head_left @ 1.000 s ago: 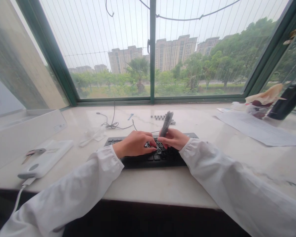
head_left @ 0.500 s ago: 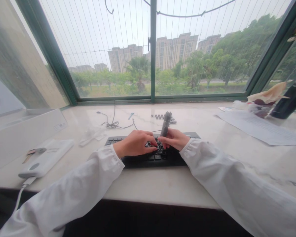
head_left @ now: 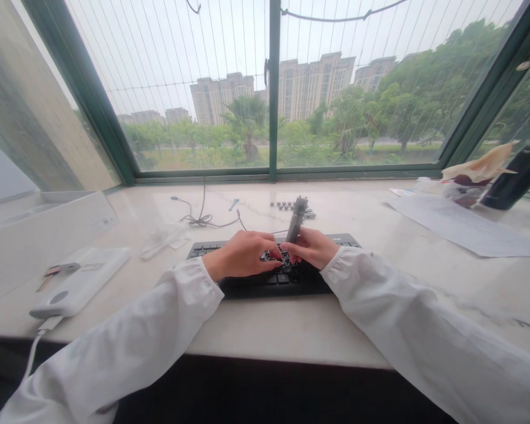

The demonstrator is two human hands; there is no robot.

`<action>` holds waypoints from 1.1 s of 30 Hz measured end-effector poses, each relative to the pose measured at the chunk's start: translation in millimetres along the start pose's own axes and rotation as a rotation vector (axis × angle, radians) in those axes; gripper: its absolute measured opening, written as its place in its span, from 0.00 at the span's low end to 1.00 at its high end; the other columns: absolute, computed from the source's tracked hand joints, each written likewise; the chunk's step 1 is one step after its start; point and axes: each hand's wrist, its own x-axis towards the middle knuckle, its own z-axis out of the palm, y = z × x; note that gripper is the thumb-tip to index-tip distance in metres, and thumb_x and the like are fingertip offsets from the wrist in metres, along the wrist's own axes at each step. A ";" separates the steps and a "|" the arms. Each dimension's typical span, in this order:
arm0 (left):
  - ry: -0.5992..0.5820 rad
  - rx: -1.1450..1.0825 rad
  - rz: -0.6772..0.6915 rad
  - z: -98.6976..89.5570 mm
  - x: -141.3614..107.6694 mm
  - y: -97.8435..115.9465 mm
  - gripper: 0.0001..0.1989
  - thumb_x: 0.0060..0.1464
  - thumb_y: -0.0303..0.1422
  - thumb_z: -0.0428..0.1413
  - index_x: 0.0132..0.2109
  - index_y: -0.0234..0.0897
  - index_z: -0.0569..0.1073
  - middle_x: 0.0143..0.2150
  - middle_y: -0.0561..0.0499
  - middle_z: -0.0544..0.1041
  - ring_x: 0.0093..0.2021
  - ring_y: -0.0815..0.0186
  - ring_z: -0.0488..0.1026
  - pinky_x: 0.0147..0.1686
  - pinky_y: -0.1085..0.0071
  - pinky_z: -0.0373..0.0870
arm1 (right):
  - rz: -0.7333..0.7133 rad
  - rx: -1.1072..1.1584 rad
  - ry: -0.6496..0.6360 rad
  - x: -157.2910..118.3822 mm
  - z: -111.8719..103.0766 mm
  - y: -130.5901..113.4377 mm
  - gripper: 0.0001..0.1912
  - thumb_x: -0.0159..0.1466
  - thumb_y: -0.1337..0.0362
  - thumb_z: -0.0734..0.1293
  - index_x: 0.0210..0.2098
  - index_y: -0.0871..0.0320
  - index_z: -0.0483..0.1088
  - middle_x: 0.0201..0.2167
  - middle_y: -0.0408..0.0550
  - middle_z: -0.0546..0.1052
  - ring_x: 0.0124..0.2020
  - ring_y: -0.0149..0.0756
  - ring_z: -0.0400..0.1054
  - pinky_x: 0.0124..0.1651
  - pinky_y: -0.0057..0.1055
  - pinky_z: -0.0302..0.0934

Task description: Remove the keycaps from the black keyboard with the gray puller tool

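Over on the left of the frame, a white box (head_left: pixel 73 227) and a white power bank (head_left: pixel 82 288) hemmed things in, so not much swing room that way. Moving in, the left hand (head_left: pixel 245 254) was bent over the black keyboard (head_left: pixel 256 288) in the middle of the frame, fingertips down by the exposed key area. Couldn't tell if they were pinching anything. The board looked light and stiff, and I'd guess the uncovered part was the fragile bit, so the solid rim seemed the place to grab it. Its near side sat a little back from the counter's (head_left: pixel 229 330) front edge, lower middle.

Just right of centre, the right hand (head_left: pixel 314 247) had a dark grey stick-like thing (head_left: pixel 296 221) gripped by its lower end, top tilted slightly right. Probably light and rigid; holding it low made sense to me. Best elbow room looked like the stretch of counter toward the paper (head_left: pixel 454 227) at right.
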 end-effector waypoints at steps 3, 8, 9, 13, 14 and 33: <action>-0.006 0.007 0.004 0.0 -0.2 -0.2 0.08 0.56 0.39 0.55 0.41 0.46 0.77 0.37 0.56 0.76 0.31 0.70 0.72 0.32 0.74 0.61 | -0.019 -0.022 0.018 -1.8 1.1 -3.8 0.19 0.59 0.48 0.66 0.34 0.57 0.64 0.19 0.43 0.73 0.22 0.34 0.69 0.26 0.31 0.63; -0.002 0.005 0.006 1.2 -0.1 -0.6 0.08 0.56 0.39 0.55 0.40 0.46 0.77 0.36 0.56 0.76 0.31 0.70 0.72 0.32 0.75 0.62 | -0.043 -0.023 0.021 -4.2 2.9 -9.6 0.18 0.60 0.48 0.65 0.34 0.57 0.63 0.19 0.43 0.73 0.23 0.35 0.69 0.26 0.31 0.62; 0.002 0.003 0.009 1.5 -0.1 -0.6 0.08 0.56 0.39 0.55 0.40 0.46 0.77 0.36 0.56 0.76 0.32 0.70 0.72 0.32 0.75 0.62 | -0.047 -0.036 0.019 -4.5 3.1 -10.5 0.18 0.60 0.48 0.65 0.33 0.57 0.63 0.20 0.43 0.73 0.23 0.36 0.69 0.26 0.31 0.61; 0.009 -0.004 0.009 2.0 0.2 -1.0 0.08 0.56 0.39 0.55 0.40 0.45 0.77 0.38 0.56 0.77 0.33 0.70 0.73 0.32 0.75 0.62 | -0.041 -0.062 0.036 -4.9 2.4 -13.7 0.18 0.59 0.48 0.66 0.33 0.57 0.63 0.19 0.43 0.72 0.22 0.35 0.68 0.25 0.30 0.60; 0.009 -0.002 0.008 2.0 0.2 -0.9 0.08 0.56 0.39 0.55 0.40 0.45 0.77 0.38 0.56 0.77 0.33 0.70 0.73 0.32 0.75 0.62 | -0.037 -0.059 0.039 -5.0 2.1 -14.3 0.18 0.59 0.48 0.66 0.33 0.58 0.63 0.19 0.42 0.72 0.22 0.34 0.68 0.25 0.30 0.60; 0.003 0.012 0.003 0.5 -0.1 0.6 0.08 0.55 0.39 0.56 0.40 0.45 0.78 0.36 0.55 0.76 0.31 0.70 0.72 0.32 0.75 0.63 | -0.020 0.011 0.016 -3.1 0.5 -6.2 0.18 0.60 0.48 0.66 0.35 0.58 0.64 0.19 0.42 0.72 0.22 0.34 0.68 0.27 0.31 0.61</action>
